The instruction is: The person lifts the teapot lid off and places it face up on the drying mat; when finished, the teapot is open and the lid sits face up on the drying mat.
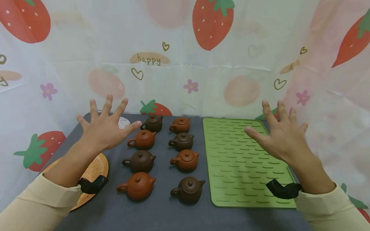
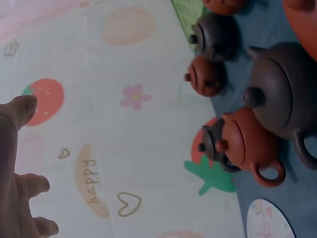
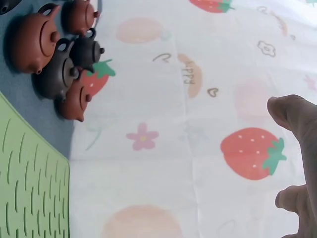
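Note:
My left hand [image 1: 104, 130] is held up with its fingers spread, over the left side of the table and holding nothing. My right hand [image 1: 284, 136] is raised the same way above the green mat [image 1: 231, 189], its fingers apart. Between the hands, several small teapots stand in two columns, alternating reddish-orange and dark brown. The left column runs from a dark teapot [image 1: 153, 123] at the back to an orange teapot [image 1: 138, 186] at the front. In the right column, an orange teapot [image 1: 180, 125] is farthest and a dark teapot [image 1: 189, 191] nearest.
An orange round plate [image 1: 99, 166] lies at the left, partly behind my left forearm. A small white patterned disc [image 1: 123, 122] sits at the back left. Behind the grey table [image 1: 162, 215] hangs a strawberry-printed cloth [image 1: 179, 70], which also covers the sides.

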The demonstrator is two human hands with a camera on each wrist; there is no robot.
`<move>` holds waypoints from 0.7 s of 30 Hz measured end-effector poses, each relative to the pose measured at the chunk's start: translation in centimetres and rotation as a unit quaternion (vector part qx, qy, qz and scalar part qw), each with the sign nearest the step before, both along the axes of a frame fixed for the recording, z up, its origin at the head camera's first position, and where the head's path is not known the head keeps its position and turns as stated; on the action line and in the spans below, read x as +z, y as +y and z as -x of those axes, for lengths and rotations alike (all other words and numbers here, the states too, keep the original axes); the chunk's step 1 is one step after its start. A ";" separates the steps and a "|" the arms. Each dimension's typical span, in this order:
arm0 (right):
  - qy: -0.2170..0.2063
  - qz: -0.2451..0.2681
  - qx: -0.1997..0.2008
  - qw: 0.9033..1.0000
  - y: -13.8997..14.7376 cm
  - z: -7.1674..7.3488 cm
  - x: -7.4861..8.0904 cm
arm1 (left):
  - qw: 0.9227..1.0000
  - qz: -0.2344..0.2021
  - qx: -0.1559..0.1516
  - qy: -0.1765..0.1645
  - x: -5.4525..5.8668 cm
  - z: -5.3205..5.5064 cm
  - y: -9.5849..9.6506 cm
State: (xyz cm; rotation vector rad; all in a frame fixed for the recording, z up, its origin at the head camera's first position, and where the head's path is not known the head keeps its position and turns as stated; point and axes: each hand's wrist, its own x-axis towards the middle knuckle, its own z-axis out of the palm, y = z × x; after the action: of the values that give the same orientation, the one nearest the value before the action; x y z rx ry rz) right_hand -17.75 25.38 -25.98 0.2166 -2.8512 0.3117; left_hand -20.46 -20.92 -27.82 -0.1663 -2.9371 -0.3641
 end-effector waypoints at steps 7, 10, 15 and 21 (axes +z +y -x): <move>0.014 0.013 0.009 1.000 -0.1 -0.5 -0.8 | 0.999 -0.003 -0.015 0.034 -0.3 -1.4 0.8; 0.023 0.022 0.023 0.999 -0.3 -0.9 -1.2 | 0.999 -0.005 -0.019 0.050 -0.5 -2.0 1.1; 0.057 0.039 0.056 0.996 -0.7 -1.7 -1.6 | 0.997 -0.014 -0.025 0.076 -1.2 -2.9 1.7; 0.081 0.061 0.082 0.991 -1.3 -2.5 -1.9 | 0.993 -0.029 -0.040 0.108 -1.7 -3.8 2.6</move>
State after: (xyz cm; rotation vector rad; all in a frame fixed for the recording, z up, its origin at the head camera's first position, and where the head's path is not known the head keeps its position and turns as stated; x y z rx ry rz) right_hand -15.25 24.10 -27.87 0.4326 -2.6478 0.4780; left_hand -16.64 -18.32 -29.54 -0.2976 -2.7100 -0.4143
